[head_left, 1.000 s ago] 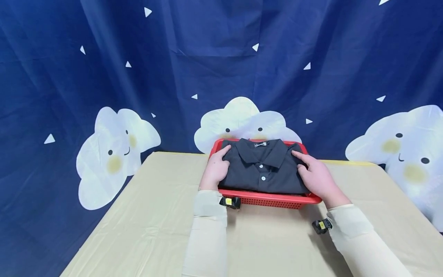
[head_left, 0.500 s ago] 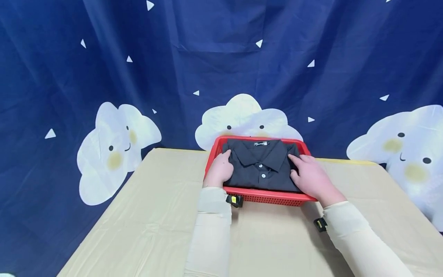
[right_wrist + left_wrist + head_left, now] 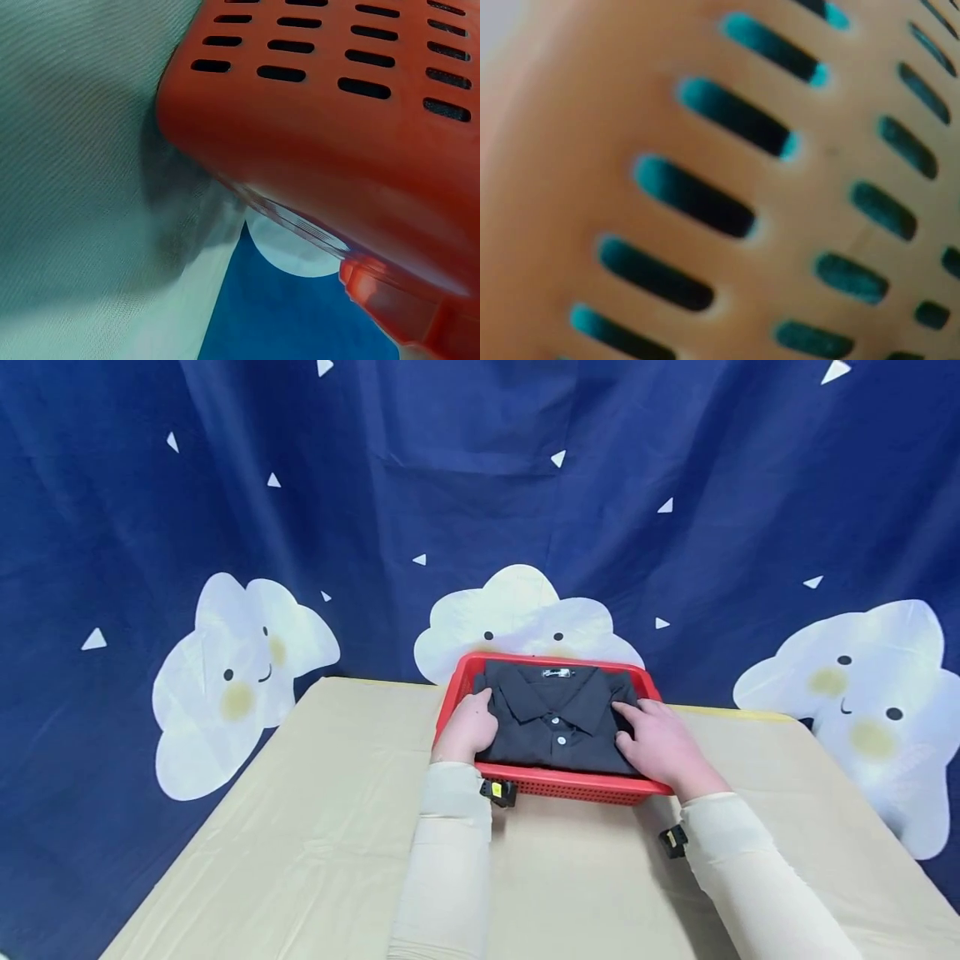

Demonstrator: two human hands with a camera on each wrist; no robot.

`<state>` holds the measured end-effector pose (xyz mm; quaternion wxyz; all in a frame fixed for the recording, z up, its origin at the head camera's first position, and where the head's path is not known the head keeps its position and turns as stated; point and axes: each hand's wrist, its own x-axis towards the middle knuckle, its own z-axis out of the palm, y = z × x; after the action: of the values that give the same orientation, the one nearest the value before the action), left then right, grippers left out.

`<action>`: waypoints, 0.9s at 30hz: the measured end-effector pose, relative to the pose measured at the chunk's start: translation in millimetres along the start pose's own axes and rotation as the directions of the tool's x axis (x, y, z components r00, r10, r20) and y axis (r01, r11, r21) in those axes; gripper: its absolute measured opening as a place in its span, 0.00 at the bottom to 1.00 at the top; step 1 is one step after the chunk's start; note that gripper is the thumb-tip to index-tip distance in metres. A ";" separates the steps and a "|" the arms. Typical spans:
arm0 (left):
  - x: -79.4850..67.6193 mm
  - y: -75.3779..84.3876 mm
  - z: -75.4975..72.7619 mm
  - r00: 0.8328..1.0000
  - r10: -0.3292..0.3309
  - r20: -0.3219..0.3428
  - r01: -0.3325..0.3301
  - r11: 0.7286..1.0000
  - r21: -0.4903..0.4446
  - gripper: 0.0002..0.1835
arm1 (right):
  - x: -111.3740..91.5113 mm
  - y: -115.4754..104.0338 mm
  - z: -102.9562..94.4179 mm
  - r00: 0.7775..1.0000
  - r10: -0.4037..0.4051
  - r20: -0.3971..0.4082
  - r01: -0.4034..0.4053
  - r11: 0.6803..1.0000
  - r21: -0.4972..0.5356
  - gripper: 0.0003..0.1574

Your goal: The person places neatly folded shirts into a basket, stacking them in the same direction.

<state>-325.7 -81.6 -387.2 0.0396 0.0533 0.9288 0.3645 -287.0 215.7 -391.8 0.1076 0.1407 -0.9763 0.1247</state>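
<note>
A dark polo shirt (image 3: 525, 739), folded with its collar and white buttons facing up, lies inside a red plastic basket (image 3: 573, 779). My left hand (image 3: 469, 727) rests at the shirt's left side, over the basket's left rim, with the index finger touching the cloth near the shoulder. On the other side, my right hand (image 3: 658, 742) presses the shirt's right edge with fingers extended. The left wrist view holds only the basket's slotted wall (image 3: 817, 187), very close. The right wrist view has the basket's perforated side (image 3: 315, 142); neither hand appears there.
The basket stands near the far edge of a table with a beige cover (image 3: 300, 827). Behind it hangs a blue curtain (image 3: 480, 485) printed with white clouds and triangles. Each sleeve carries a small black wrist camera (image 3: 498, 792).
The shirt has sunk lower into the basket; its collar and right edge, earlier up at the rim, now lie inside it. My right hand has moved slightly inward.
</note>
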 end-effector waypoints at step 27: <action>-1.1 9.5 13.4 0.999 -0.009 -0.041 0.028 0.872 0.488 0.23 | 3.4 -4.3 1.0 0.990 0.063 0.126 -0.046 0.990 -0.137 0.34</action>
<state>-322.5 -65.8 -390.4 0.0110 0.0460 0.9918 0.1187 -289.0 210.5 -391.0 0.0493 0.1143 -0.9908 0.0526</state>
